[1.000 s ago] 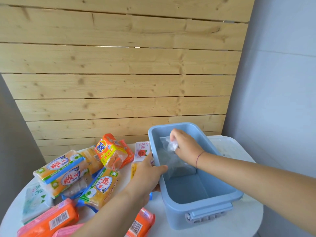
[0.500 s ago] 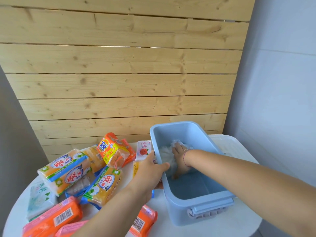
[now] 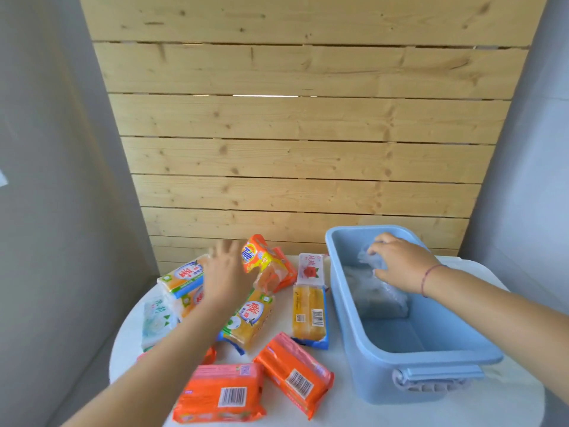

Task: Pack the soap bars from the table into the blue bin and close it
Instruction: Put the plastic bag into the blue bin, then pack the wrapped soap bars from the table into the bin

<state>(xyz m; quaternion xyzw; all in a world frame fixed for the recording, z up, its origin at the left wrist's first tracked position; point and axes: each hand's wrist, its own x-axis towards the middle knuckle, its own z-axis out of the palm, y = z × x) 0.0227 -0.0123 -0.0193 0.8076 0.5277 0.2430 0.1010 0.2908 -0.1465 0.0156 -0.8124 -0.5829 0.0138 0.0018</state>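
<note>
The blue bin [image 3: 363, 309] stands open on the right of the round white table [image 3: 354, 411]. My right hand [image 3: 397, 260] is inside the bin at its far end, fingers closed on a clear plastic soap pack [image 3: 378, 291] that rests against the bin's far wall. My left hand [image 3: 226, 272] hovers with spread fingers over the pile of soap bars, just left of the orange Tide bar [image 3: 258, 257], holding nothing. Yellow soap bars [image 3: 251, 322], a pink rose bar [image 3: 311, 269] and orange packs [image 3: 221, 392] lie on the table left of the bin.
A wooden slat wall rises right behind the table. A white bin lid [image 3: 480, 272] lies behind the bin on the right. A green-and-white pack [image 3: 155, 322] sits at the table's left edge. Grey walls flank both sides.
My left hand let go of the bin's left rim and moved left over the soap pile. My right hand rose toward the bin's far end, still on the clear pack. The view shifted left.
</note>
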